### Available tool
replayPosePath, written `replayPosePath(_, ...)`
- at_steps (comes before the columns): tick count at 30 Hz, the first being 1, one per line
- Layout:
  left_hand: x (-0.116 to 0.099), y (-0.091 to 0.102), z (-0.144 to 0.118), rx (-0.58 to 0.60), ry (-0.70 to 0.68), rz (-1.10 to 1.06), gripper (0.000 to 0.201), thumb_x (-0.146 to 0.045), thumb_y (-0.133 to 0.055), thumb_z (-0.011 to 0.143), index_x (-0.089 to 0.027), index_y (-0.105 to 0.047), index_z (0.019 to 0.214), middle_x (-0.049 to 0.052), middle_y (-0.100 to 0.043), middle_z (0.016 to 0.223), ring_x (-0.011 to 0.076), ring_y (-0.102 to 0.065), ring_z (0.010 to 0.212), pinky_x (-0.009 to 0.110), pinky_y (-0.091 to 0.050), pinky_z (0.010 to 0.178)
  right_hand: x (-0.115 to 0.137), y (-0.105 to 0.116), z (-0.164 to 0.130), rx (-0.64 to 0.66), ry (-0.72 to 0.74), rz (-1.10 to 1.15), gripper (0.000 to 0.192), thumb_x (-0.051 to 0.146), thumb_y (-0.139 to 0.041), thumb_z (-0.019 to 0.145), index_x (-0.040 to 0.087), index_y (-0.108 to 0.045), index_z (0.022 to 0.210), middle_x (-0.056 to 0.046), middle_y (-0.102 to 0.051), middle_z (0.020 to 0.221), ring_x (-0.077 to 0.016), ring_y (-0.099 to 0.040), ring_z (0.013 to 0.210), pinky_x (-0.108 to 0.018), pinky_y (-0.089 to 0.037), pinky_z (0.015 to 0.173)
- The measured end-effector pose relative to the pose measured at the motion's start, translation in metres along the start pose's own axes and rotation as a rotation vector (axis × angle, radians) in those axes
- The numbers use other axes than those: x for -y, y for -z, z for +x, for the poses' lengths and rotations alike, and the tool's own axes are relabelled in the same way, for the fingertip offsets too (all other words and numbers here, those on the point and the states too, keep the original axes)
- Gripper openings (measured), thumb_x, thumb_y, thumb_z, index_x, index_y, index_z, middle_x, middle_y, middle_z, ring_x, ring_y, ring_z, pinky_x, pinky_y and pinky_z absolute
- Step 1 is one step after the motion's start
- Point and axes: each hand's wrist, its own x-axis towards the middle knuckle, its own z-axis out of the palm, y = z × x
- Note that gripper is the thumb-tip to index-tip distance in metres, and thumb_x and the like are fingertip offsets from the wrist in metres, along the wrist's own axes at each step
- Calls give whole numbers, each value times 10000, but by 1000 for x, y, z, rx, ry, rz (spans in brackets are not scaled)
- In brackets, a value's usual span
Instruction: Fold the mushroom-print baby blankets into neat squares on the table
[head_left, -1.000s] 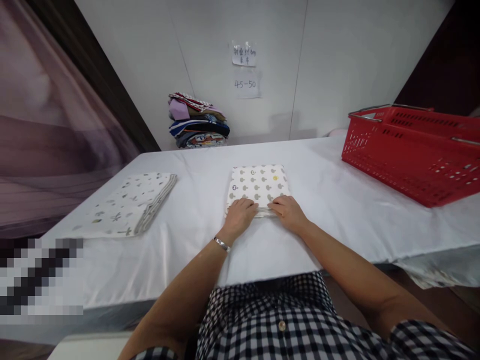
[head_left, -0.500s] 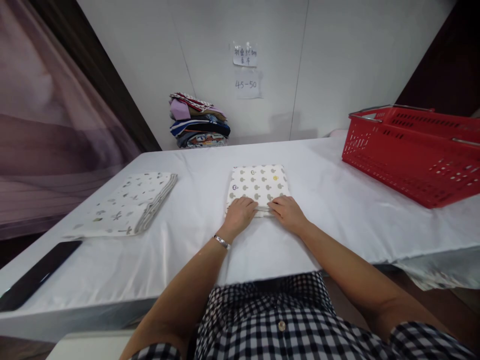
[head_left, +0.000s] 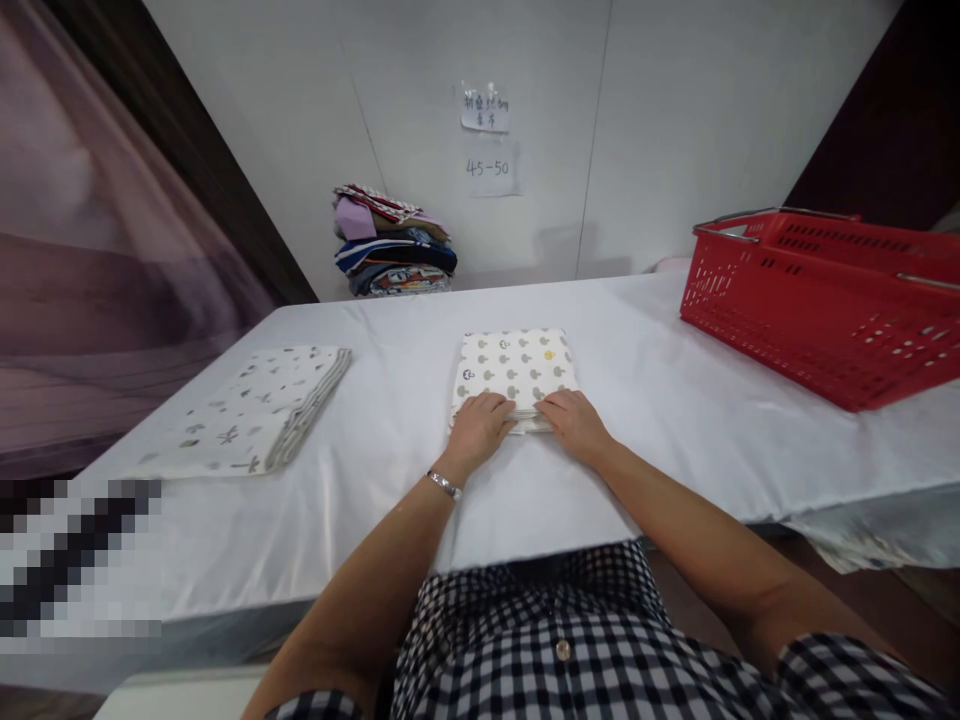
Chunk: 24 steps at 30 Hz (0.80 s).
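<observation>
A white folded cloth (head_left: 514, 365) printed with grey motifs, one of them yellow, lies flat in front of me on the table. On its near left corner, my left hand (head_left: 481, 428) is closed, with fingers over the top and the thumb by the edge. My right hand (head_left: 576, 425) grips the near right corner the same way. Between the two thumbs, stacked layers of the near edge show. The undersides of the fingers are hidden.
Another folded cloth (head_left: 247, 410) with leaf-like prints lies at the left of the white-covered table (head_left: 637, 350). A red basket (head_left: 810, 310) stands at the right. Behind the table's far edge is a pile of folded fabrics (head_left: 394, 245). Pixelation blurs a dark object at lower left.
My hands keep their place on the near edge of the cloth. The view has shifted very slightly, and the lower left corner is now pixelated.
</observation>
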Motion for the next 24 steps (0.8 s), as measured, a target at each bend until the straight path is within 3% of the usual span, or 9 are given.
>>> replayPosePath(7,-2,-1,1,-23,-6,-5,267,-237,-575,851,-211,-536,1113,62,-607,1053,208,-544,970,350,-419,782,0,-1,0,-10,-6,-1,201,145,-454,918,162,-637,999,-82,-624,901,-204,-524,852,-325,-358,720)
replayPosePath(15,-3,-2,2,-16,-40,40,224,-208,-529,864,-198,-545,1087,66,-630,979,219,-558,933,360,-426,761,1,1,0,-8,-21,25,224,181,-432,935,176,-636,1027,-82,-619,904,-203,-528,856,-330,-368,730)
replayPosePath(19,-4,-4,2,-57,-83,28,311,-117,-502,846,-185,-517,1149,89,-612,1113,219,-554,1004,366,-445,809,1,1,0,-14,-33,36,229,169,-433,929,162,-638,1031,-84,-625,909,-203,-530,858,-334,-376,733)
replayPosePath(24,-6,-8,3,-83,-145,16,226,-78,-449,856,-203,-587,984,102,-549,1261,221,-509,1141,400,-446,890,-1,-2,0,-11,-55,46,236,158,-442,923,174,-637,1054,-81,-629,915,-201,-537,881,-332,-379,737)
